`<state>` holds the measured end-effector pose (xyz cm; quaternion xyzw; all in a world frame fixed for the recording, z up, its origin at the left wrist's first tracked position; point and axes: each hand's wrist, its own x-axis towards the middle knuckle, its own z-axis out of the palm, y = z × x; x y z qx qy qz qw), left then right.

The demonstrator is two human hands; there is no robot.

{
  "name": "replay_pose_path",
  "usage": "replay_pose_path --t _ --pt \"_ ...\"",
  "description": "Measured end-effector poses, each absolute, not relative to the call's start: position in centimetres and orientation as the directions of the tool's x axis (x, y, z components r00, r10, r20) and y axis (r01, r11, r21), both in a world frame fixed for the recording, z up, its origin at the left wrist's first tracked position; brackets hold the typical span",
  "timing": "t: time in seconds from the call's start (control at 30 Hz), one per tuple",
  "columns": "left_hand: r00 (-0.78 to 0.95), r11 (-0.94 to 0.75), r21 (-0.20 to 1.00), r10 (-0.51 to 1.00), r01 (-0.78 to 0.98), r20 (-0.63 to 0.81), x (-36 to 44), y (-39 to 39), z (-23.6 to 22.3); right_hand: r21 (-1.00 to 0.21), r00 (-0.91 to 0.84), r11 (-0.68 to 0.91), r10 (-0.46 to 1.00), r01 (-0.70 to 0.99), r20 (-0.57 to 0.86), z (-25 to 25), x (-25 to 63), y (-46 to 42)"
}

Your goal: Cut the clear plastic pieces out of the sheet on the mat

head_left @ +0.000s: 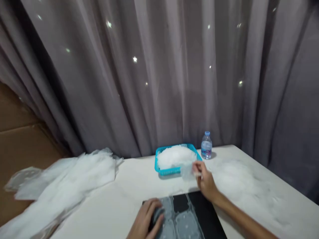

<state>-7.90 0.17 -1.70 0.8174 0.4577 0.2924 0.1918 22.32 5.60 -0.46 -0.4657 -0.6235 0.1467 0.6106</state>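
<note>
My right hand pinches a thin translucent white piece just in front of the blue basket. The piece is blurred, so its exact kind is unclear. A heap of similar white, filmy pieces fills that basket. My left hand rests on the left side of a clear plastic sheet with rounded-square sections, its thumb and fingers apart. Under the sheet lies a flat black board. One section near the sheet's top shows bare black.
A water bottle stands behind the basket's right side. On the right of the white table spreads a loose white pile. A larger pile of filmy white sheets lies left, by a cardboard box. Grey curtains hang behind.
</note>
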Motion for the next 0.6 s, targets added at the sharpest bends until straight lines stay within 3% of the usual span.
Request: replay_pose_path --t 0.13,0.27,0.43,0.6 --pt "0.433 -0.504 0.569 0.861 0.650 0.269 -7.5 -0.4 -0.5 -0.842 0.370 0.340 0.783 0.419 0.500 3.7 26.1 11.7" --pt "0.549 -0.603 0.502 0.791 0.620 0.271 -6.6 -1.0 0.1 -0.905 0.485 0.093 0.819 0.415 0.307 5.1 27.8 18.0" --pt "0.654 -0.694 0.403 0.711 0.597 0.257 -6.8 -1.6 0.2 -0.891 0.468 -0.124 0.877 0.437 0.108 3.7 27.4 22.4" --pt "0.705 -0.725 0.314 0.681 0.613 0.197 -7.0 -1.6 -0.1 -0.809 0.380 -0.218 0.925 0.545 0.006 2.3 27.2 23.5"
